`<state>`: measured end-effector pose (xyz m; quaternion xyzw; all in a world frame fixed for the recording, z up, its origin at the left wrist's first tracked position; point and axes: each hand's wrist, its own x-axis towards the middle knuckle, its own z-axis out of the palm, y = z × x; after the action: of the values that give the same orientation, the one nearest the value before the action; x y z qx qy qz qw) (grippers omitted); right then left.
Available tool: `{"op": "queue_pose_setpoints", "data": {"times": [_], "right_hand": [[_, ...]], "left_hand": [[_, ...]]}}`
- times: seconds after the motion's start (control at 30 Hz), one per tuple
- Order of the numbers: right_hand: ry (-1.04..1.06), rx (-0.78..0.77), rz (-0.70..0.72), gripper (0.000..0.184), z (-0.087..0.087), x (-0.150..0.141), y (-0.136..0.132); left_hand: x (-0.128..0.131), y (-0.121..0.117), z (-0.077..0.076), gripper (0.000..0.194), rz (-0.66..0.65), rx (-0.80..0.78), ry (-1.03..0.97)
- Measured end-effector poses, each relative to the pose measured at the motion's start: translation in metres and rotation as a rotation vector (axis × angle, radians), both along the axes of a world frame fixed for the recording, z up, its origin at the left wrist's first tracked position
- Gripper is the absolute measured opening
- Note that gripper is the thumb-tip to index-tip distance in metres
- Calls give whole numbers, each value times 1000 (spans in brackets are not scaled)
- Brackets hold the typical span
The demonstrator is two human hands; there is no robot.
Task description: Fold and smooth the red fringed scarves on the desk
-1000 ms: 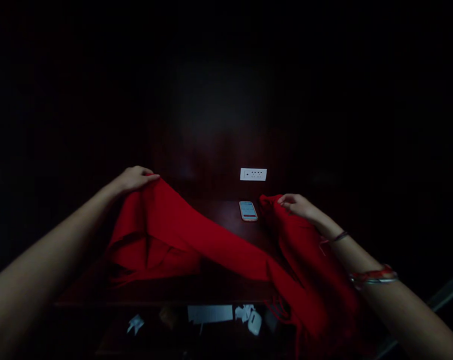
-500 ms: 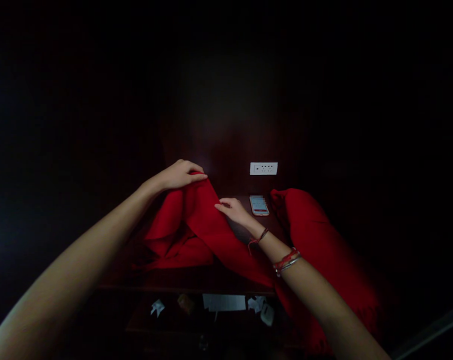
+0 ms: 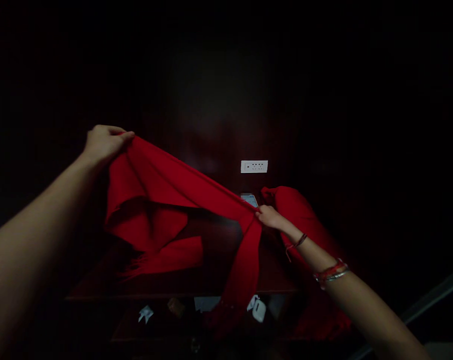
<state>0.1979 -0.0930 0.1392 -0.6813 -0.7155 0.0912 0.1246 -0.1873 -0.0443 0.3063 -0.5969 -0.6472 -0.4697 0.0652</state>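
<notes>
A red fringed scarf point(image 3: 174, 175) is stretched slantwise between my two hands, above a dark wooden tabletop point(image 3: 219, 255). My left hand point(image 3: 108, 142), higher up on the left, pinches its upper edge. Lower down on the right, my right hand point(image 3: 268, 216) grips the same edge in closed fingers. From the left part, folds hang down to a fringed end near the tabletop. Below my right hand another length drops past the table's front edge. Bracelets circle my right wrist and forearm.
A second red cloth point(image 3: 297, 205) lies in a heap on the right. Behind my right hand is a phone point(image 3: 249, 200), partly covered, under a white wall socket point(image 3: 254, 166). Crumpled paper point(image 3: 146, 314), a brown item point(image 3: 176, 307) and a white case point(image 3: 259, 311) lie below the front edge.
My hands have moved apart, the left up and leftward, the right to the right and slightly down. Between them the scarf has been lifted and pulled out lengthwise.
</notes>
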Motion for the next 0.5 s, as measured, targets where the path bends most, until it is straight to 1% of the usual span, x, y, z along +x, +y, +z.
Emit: {"op": "queue_pose_setpoints", "data": {"times": [0.07, 0.13, 0.2, 0.23, 0.3, 0.4, 0.5], "right_hand": [[-76, 119, -143, 28, 31, 24, 3], [-115, 218, -246, 31, 60, 49, 4], [-141, 281, -335, 32, 83, 72, 4], [-149, 301, -366, 33, 91, 82, 2], [-156, 334, -386, 32, 101, 97, -3], [-142, 437, -342, 31, 107, 111, -14], [-105, 595, -295, 30, 115, 120, -31]], "left_hand": [[-5, 1, 2, 42, 56, 16, -111], [-10, 3, 2, 41, 108, 8, -183], [-17, 7, -1, 41, 145, -36, -188], [-20, 10, -3, 41, 154, -72, -170], [-26, 17, -11, 42, 135, -162, -115], [-32, 25, -24, 41, 51, -267, -33], [-37, 23, -30, 39, -41, -307, -65]]}}
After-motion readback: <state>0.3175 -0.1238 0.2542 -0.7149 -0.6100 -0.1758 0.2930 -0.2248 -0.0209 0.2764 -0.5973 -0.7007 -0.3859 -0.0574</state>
